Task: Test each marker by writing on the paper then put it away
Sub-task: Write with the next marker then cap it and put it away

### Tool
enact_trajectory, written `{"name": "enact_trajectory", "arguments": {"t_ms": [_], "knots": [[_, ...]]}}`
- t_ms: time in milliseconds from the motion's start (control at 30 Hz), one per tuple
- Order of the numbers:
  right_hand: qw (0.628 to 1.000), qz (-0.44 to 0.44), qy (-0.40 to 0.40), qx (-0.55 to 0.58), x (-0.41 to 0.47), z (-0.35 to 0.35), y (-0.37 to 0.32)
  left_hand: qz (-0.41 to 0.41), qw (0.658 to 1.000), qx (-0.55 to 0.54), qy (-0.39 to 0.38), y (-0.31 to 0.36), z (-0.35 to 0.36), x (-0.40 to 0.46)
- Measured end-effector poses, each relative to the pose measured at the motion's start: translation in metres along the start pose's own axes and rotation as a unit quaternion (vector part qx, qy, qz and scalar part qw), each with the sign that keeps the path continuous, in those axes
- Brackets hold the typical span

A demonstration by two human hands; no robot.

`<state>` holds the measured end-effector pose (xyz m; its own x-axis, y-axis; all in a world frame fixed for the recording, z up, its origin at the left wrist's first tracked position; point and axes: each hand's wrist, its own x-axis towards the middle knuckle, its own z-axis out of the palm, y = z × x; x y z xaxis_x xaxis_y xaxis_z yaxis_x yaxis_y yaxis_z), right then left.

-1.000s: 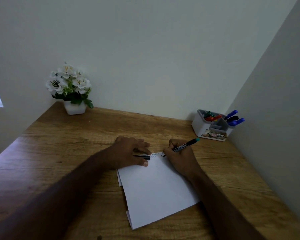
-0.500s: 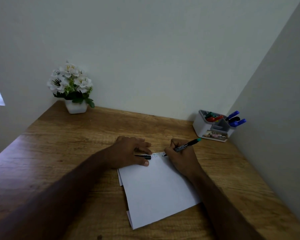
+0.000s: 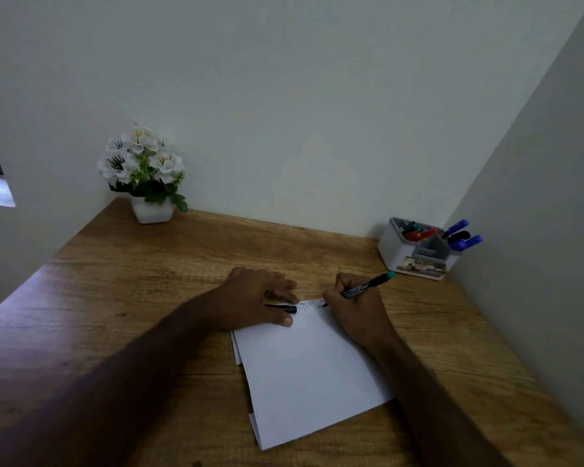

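From the head camera, the right hand [image 3: 354, 308] is gripping a black marker [image 3: 364, 286] with a teal end, its fingers curled round the barrel and its tip touching the top edge of the white paper [image 3: 304, 372], where small green scribbles are showing. The marker is slanting up and to the right, its teal end pointing toward the holder. The left hand [image 3: 253, 298] is lying on the paper's top left corner, its fingers mostly straight and pressing down, with a black cap [image 3: 282, 308] lying under or between the fingers and thumb; whether it is pinched I cannot tell. The paper is resting on the wooden desk [image 3: 149, 298], slightly turned, with further sheets peeking out beneath its left edge. At the far right corner a white and grey holder [image 3: 395, 254] is standing against the wall, carrying blue, black, red and green markers [image 3: 459, 235]. At the far left corner a white pot of white flowers [image 3: 142, 170] is sitting on the desk.
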<state>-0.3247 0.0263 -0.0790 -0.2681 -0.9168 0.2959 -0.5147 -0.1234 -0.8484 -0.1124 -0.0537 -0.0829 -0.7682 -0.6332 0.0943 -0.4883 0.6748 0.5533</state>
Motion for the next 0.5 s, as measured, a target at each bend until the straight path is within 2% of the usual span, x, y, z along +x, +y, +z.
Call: {"name": "enact_trajectory", "arguments": {"t_ms": [500], "knots": [[1.0,-0.009,0.03,0.0,-0.0012,-0.0011,-0.0011,-0.001,1.0,-0.011,-0.001,0.0021,-0.0006,-0.0011]]}}
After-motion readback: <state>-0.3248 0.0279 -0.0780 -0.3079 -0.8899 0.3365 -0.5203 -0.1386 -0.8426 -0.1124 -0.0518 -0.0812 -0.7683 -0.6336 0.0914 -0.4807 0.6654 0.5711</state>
